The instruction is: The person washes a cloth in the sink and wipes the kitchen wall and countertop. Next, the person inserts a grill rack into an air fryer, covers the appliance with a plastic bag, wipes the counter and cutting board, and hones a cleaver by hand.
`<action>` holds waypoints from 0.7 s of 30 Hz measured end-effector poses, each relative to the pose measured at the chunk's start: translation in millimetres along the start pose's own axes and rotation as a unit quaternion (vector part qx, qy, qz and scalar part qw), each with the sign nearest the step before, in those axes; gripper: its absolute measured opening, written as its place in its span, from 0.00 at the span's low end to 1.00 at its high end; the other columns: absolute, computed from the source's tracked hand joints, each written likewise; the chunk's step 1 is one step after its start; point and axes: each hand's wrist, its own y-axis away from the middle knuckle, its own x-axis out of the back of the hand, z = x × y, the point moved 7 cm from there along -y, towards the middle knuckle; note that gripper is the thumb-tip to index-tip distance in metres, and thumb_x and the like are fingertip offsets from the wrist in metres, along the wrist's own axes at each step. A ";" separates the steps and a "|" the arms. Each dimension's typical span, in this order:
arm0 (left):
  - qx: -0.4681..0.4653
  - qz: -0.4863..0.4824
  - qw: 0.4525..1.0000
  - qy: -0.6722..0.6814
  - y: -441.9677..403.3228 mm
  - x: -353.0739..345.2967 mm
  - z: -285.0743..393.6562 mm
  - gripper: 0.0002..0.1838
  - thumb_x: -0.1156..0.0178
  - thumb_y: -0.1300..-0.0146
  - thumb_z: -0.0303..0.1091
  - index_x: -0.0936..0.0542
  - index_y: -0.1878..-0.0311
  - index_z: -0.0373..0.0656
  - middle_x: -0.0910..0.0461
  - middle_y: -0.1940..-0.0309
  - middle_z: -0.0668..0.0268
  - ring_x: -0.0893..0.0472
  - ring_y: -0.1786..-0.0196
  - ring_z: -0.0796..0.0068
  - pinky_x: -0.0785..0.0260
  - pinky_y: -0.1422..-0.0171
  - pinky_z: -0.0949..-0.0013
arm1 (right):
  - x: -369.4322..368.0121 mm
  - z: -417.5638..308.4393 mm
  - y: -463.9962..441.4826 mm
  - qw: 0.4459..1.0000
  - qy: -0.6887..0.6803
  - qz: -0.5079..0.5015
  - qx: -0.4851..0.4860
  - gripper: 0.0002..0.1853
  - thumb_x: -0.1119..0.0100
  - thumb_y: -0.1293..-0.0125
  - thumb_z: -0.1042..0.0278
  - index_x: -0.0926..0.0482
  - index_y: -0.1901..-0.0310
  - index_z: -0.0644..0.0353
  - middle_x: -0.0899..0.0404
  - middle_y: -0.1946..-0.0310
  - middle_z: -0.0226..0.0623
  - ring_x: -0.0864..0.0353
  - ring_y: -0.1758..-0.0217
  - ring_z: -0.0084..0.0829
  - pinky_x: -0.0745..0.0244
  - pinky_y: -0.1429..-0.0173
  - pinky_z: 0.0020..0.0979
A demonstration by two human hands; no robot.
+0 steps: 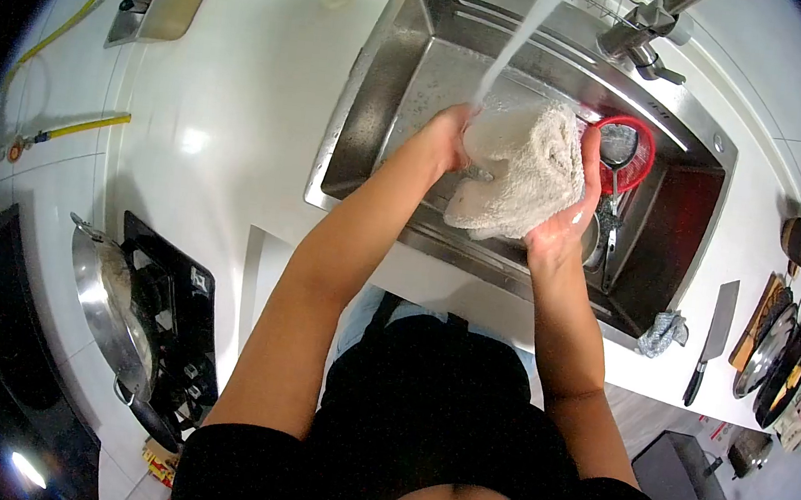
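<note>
A wet whitish towel (530, 181) is bunched up between my two hands, over the steel sink (398, 84). My left hand (448, 138) grips its left side, right by the running water; its fingertips are hidden by the towel and the stream. On the opposite side, my right hand (567, 224) supports the towel from below, fingers extending up along its edge. The stream from the faucet (638, 31) falls at the towel's left part. Beside my right hand, a red-rimmed basket (646, 157) and a dark-handled ladle (611, 238) lie in the sink.
A crumpled grey cloth (663, 334) sits on the sink's front right corner. Right of it a cleaver (716, 332) lies on the counter, near several pans and lids (768, 352). To the left, a large steel wok (111, 308) stands on the black stove (181, 295).
</note>
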 end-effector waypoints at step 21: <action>-0.153 -0.129 0.980 0.002 117.8 13.9 69.5 0.28 0.47 0.32 0.47 0.33 0.40 0.32 0.26 0.45 0.53 0.24 0.44 0.61 0.30 0.38 0.60 | 60.9 -34.6 -66.7 0.720 0.666 0.175 -0.084 0.18 0.41 0.38 0.67 0.25 0.48 0.66 0.21 0.67 0.35 0.22 0.67 0.28 0.27 0.64 0.28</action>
